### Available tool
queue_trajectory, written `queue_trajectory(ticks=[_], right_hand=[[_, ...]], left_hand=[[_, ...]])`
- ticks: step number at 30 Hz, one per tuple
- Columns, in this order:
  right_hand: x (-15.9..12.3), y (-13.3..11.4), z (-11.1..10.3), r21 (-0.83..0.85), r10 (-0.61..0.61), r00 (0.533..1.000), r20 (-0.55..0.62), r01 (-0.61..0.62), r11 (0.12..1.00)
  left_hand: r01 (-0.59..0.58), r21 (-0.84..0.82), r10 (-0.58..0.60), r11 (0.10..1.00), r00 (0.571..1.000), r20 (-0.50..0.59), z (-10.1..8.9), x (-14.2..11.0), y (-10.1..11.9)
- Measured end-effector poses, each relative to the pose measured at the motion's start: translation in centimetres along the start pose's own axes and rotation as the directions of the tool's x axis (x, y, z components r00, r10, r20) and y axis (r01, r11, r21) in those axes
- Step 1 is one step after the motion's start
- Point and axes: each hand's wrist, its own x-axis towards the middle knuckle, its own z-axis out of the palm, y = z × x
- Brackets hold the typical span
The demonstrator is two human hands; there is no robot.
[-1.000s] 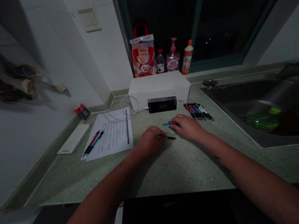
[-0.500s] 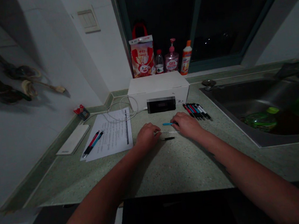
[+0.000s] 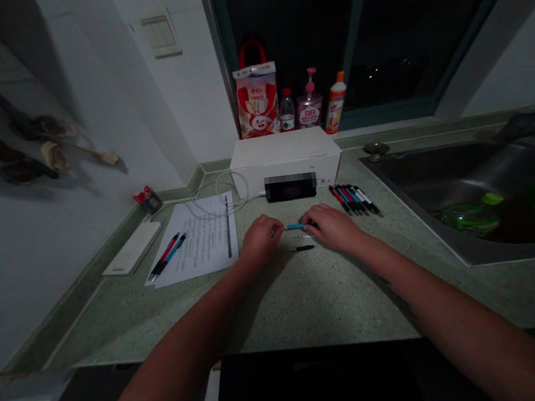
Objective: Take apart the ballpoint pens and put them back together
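the relation that matters most seems to be the straight line between the two hands: the blue pen barrel (image 3: 294,226) lies in the gap between them, with its long axis running left to right, across the person's view. the right hand (image 3: 331,224) is the nearer one, because its fingers are closed around the right end of the barrel. the left hand (image 3: 261,236) has its thumb and fingers pinched together at the left end; if they grasp a small separate piece there, i cannot tell. on the near side of the barrel, a thin refill (image 3: 304,237) lies almost parallel, close to the right fingers, and nearer to the person a black pen part (image 3: 302,248) rests on the countertop (image 3: 308,305), touched by neither hand.
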Motion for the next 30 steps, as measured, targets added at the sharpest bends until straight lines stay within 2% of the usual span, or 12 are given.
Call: queue_trajectory(ticks=[5,13,16,18,20,23,25,30], right_hand=[[0.0,-0.2,0.0,0.046,-0.021,1.000,0.002,0.021,0.999],[-0.2,-0.7,-0.2,0.130,-0.064,0.998,-0.017,0.066,0.989],[-0.1,-0.8,-0.1,0.171,0.012,0.999,-0.039,-0.005,0.985],[0.0,-0.7,0.0,0.203,0.128,0.988,-0.086,-0.109,0.973],[0.1,-0.6,0.0,0.236,0.233,0.962,-0.140,-0.196,0.952],[0.1,-0.4,0.0,0.273,0.294,0.936,-0.195,-0.236,0.933],[0.0,-0.4,-0.1,0.277,0.290,0.934,-0.209,-0.228,0.933],[0.1,-0.4,-0.2,0.213,0.288,0.929,-0.232,-0.241,0.947]], left_hand=[[0.009,-0.111,-0.014,0.994,0.999,-0.045,0.1,0.0,-0.1],[0.138,-0.406,-0.176,0.903,0.983,-0.057,0.1,0.1,0.2],[0.148,-0.471,-0.193,0.870,0.980,-0.050,0.4,0.0,0.3],[0.097,-0.414,-0.127,0.905,0.991,-0.046,0.6,0.0,0.3],[-0.016,-0.288,0.015,0.957,1.000,-0.006,0.9,-0.1,0.3],[-0.172,-0.143,0.188,0.975,0.977,0.105,1.2,-0.1,0.4],[-0.204,-0.090,0.215,0.975,0.967,0.135,1.3,0.0,0.7],[-0.199,0.008,0.196,0.980,0.971,0.134,1.1,0.3,1.3]])
